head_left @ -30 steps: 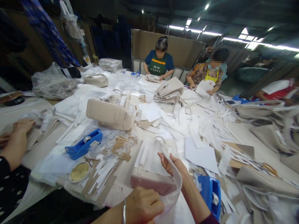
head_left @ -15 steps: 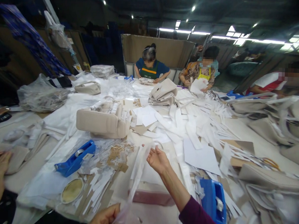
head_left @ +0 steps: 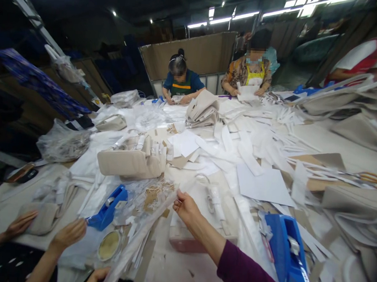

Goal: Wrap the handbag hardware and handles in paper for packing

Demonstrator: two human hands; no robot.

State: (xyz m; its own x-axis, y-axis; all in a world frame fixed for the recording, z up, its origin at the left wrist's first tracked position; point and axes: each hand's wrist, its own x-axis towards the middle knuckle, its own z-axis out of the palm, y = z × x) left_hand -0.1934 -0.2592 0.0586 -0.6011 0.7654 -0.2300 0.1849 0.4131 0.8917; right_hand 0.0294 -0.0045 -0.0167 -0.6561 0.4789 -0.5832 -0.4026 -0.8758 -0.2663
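My right hand (head_left: 185,206) is raised over the table, its fingers pinched on the upper end of a long clear plastic bag (head_left: 139,239). The bag stretches diagonally down to my left hand (head_left: 97,276), which shows only partly at the bottom edge and grips the bag's lower end. Under my right forearm a pink flat item (head_left: 183,244) lies on the table. A blue tape dispenser (head_left: 107,212) stands left of the bag and a round tin (head_left: 109,245) lies beside it.
A second blue tape dispenser (head_left: 288,255) stands at the near right. A beige handbag (head_left: 130,163) sits mid-table among white paper sheets and strips. A neighbour's hands (head_left: 70,233) rest at the left. Two people work at the far side.
My right hand has closed on the plastic bag's top end and pulled it out long. My left hand has dropped lower and leftwards. The view has tilted, and the neighbour's hands have come into view.
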